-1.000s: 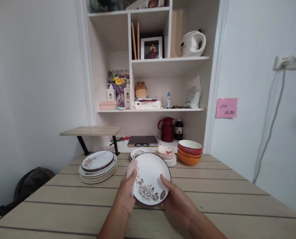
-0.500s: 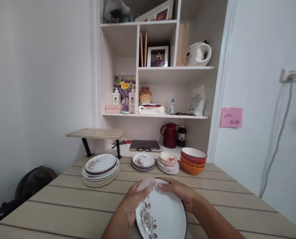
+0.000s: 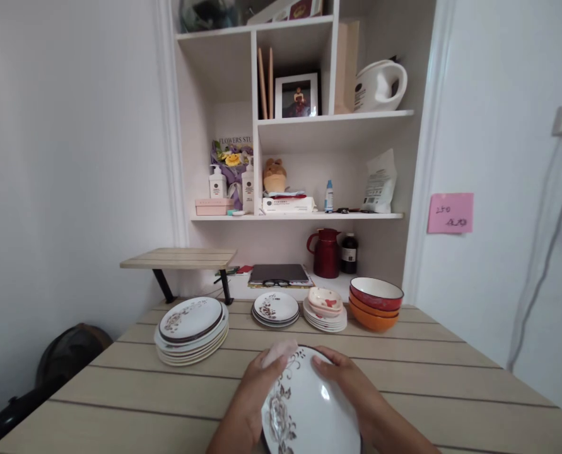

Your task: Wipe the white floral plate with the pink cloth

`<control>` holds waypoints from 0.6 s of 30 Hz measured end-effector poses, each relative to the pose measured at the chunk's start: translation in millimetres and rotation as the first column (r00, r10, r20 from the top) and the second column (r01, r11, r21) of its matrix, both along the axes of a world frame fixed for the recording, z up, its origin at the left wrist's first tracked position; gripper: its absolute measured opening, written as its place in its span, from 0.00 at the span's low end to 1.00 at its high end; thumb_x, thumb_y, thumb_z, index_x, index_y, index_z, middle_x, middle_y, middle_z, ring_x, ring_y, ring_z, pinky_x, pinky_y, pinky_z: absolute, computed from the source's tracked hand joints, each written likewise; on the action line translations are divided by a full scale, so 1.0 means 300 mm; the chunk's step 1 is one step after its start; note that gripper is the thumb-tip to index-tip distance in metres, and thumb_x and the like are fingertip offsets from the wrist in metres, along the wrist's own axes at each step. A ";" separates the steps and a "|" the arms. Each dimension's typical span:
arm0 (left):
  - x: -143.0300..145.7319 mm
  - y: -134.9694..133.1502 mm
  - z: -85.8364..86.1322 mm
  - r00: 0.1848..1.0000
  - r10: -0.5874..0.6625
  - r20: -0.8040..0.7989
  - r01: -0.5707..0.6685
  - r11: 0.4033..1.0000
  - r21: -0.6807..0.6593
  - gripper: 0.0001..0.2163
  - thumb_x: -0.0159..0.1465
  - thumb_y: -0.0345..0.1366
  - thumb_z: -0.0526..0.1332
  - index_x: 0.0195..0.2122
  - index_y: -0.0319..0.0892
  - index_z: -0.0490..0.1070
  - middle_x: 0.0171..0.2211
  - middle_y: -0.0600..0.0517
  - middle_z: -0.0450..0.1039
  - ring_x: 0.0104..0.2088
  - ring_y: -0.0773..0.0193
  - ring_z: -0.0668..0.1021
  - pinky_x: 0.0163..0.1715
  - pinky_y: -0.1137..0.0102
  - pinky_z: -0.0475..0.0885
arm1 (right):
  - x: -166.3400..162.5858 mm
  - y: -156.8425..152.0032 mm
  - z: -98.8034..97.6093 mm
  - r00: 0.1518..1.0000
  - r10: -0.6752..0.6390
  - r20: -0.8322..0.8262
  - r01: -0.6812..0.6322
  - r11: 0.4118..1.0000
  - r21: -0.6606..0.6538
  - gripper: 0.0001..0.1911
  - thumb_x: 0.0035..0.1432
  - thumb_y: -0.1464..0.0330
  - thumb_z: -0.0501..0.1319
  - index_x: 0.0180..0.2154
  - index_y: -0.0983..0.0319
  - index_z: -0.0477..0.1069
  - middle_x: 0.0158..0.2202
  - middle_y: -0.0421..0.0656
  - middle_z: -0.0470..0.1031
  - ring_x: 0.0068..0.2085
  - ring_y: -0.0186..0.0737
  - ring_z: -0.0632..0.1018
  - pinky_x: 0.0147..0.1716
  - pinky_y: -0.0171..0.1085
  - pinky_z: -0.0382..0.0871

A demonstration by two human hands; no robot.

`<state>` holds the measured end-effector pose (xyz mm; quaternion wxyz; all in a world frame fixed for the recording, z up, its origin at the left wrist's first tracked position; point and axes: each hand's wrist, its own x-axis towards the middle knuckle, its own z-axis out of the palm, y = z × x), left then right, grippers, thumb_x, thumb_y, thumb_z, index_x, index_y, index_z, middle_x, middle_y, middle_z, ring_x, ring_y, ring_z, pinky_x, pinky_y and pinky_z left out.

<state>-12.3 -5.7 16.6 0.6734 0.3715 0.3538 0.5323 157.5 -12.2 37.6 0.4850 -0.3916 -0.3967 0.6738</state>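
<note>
Over the table [image 3: 451, 391] the plate [image 3: 318, 416] has turned slightly since before. The right hand [image 3: 349, 384] clamps its far rim; the left hand [image 3: 251, 398] pinches a pink cloth [image 3: 278, 352] against it. Stiff, glazed, likely slippery and fragile: hold the rim.

plate [image 3: 316, 410]: white, dark rim, floral print | tilted | pink cloth [image 3: 279, 352]: on plate's far rim

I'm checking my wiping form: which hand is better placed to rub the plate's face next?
Left, probably: the left hand has the pink cloth at the rim of the plate, while the right hand only grips the far rim, steadying it.
</note>
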 end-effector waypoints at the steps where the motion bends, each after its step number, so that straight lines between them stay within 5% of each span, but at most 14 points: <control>1: 0.003 0.003 0.000 1.000 -0.007 -0.002 0.007 1.000 0.007 0.24 0.49 0.42 0.68 0.46 0.36 0.71 0.37 0.41 0.77 0.35 0.56 0.79 0.38 0.65 0.70 | 0.000 -0.004 0.003 1.000 -0.005 -0.009 0.005 1.000 0.002 0.28 0.42 0.62 0.68 0.47 0.65 0.69 0.31 0.48 0.80 0.30 0.45 0.79 0.31 0.38 0.71; 8: 0.023 0.004 0.024 0.999 -0.022 0.036 0.023 0.999 -0.040 0.27 0.46 0.40 0.70 0.46 0.35 0.71 0.38 0.39 0.77 0.38 0.51 0.79 0.42 0.62 0.70 | 0.020 -0.002 0.026 0.999 -0.045 -0.027 0.046 0.999 0.019 0.27 0.41 0.62 0.69 0.44 0.65 0.73 0.32 0.49 0.80 0.31 0.45 0.80 0.32 0.39 0.72; 13: 0.048 0.001 -0.003 0.995 -0.036 0.094 0.046 0.993 -0.106 0.31 0.46 0.45 0.69 0.51 0.37 0.68 0.41 0.39 0.77 0.42 0.49 0.78 0.45 0.60 0.69 | 0.067 0.002 0.048 0.986 -0.152 -0.067 0.147 0.986 -0.075 0.33 0.42 0.60 0.67 0.52 0.62 0.67 0.34 0.49 0.80 0.32 0.49 0.80 0.34 0.43 0.73; 18: 0.053 0.028 -0.066 0.987 0.139 -0.080 -0.144 0.987 -0.066 0.31 0.45 0.47 0.69 0.49 0.37 0.70 0.41 0.42 0.77 0.45 0.48 0.76 0.48 0.63 0.68 | 0.080 0.015 0.015 0.968 -0.243 -0.063 0.237 0.967 -0.093 0.40 0.40 0.58 0.69 0.55 0.62 0.64 0.34 0.48 0.80 0.33 0.50 0.80 0.34 0.43 0.74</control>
